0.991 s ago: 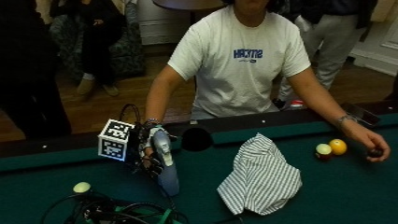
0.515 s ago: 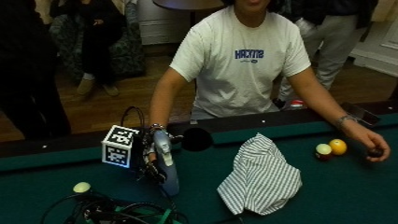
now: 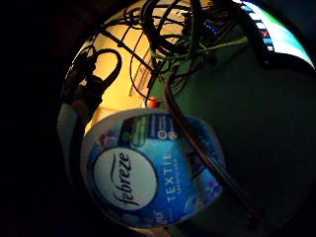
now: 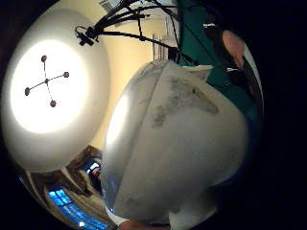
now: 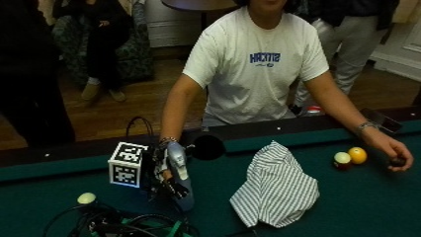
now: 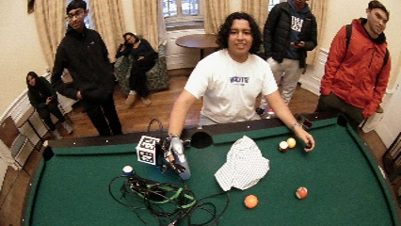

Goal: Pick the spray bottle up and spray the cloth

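Right hand (image 5: 170, 174) is wrapped around the bottle (image 5: 181, 183), which looks like it's standing on the felt just beside the cloth (image 5: 276, 187), on the side away from the balls (image 5: 350, 158). My worry is that the nozzle isn't obviously aimed at the cloth, so a spray could hit the table (image 5: 342, 207). Cables (image 5: 125, 224) sit right by the bottle and could snag on the lift.

Spray bottle (image 5: 182, 183) nozzle behind hands (image 5: 170, 173)
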Tool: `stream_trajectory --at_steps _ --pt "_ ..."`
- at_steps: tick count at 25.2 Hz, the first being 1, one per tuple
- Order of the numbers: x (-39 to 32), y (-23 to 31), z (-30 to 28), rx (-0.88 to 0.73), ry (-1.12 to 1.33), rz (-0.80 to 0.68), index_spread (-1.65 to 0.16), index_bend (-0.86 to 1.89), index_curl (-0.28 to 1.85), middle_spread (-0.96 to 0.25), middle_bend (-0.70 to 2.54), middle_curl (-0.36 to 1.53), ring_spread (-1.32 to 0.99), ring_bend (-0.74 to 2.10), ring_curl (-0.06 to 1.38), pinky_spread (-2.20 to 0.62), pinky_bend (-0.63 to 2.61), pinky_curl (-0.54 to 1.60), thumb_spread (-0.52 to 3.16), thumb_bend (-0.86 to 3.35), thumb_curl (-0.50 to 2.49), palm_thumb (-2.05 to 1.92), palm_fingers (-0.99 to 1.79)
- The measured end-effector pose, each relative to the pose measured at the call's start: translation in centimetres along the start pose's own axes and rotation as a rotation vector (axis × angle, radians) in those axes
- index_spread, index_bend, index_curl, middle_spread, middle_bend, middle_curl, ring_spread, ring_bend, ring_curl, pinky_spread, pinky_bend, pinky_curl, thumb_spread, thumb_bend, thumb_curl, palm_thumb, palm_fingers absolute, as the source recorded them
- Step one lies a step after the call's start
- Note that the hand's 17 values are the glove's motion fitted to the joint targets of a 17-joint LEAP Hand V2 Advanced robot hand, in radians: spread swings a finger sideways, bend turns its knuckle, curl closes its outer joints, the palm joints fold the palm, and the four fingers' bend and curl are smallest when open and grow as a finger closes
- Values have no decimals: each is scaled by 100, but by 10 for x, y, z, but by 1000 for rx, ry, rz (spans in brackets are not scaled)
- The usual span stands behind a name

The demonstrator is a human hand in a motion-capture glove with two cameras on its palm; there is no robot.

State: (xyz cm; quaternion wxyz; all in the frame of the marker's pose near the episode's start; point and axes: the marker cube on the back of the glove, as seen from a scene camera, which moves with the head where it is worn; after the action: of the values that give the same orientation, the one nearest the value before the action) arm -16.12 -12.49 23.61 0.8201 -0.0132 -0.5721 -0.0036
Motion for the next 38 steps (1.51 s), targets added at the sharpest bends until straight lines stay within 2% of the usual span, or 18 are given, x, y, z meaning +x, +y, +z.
stream_trajectory --at_steps 7,11,14,19,34,38 --pt "-4 -14 16 11 36 3 -30 9 20 -11 21 37 -21 60 38 -12 47 40 88 -6 35 48 94" --pt "-8 -11 22 78 32 -30 -30 17 24 -14 25 39 -20 62 39 -19 46 39 88 -3 35 48 130" --pt "-11 -3 25 139 46 -71 -29 17 27 -16 47 47 -19 69 42 -23 40 39 89 9 41 71 150" --pt "-32 15 29 162 47 -82 -27 28 34 -18 56 51 -18 72 45 -26 41 39 76 11 49 83 151" --pt "-193 45 18 -151 95 -240 -25 40 46 -20 66 56 -19 78 48 -29 47 42 56 2 61 91 143" --pt "-240 33 19 -237 163 -213 -25 40 48 -20 67 56 -19 79 48 -29 48 42 53 0 64 93 142"
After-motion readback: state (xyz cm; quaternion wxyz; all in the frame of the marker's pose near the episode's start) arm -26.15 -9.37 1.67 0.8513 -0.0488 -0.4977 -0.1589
